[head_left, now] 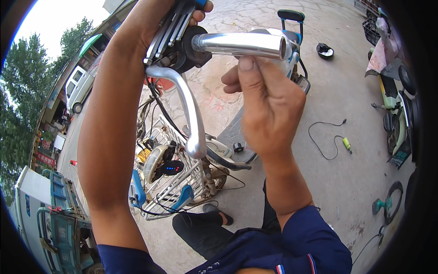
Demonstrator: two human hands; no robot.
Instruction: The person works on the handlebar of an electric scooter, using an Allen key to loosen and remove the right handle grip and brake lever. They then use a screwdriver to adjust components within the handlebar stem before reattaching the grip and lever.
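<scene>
My left hand (200, 13) is at the top of the view, fingers wrapped round a folding hex key set (175, 29) with grey metal keys and a blue part. The set lies beside the black clamp (195, 48) on a handlebar. From the clamp a bare, shiny handlebar tube (239, 44) points right, its open end facing me. Below hangs a silver brake lever (189, 105) with a ball end. My right hand (269, 93) is closed just under the tube's end, thumb against the curled fingers; anything pinched there is hidden.
Below the handlebar is a white wire basket (166, 182) holding a round headlight (155, 164) and loose cables. A green-and-black cable tool (347, 144) lies on the concrete. Parked scooters (397, 114) line the right side; a green cargo vehicle (59, 223) and white van (82, 86) stand left.
</scene>
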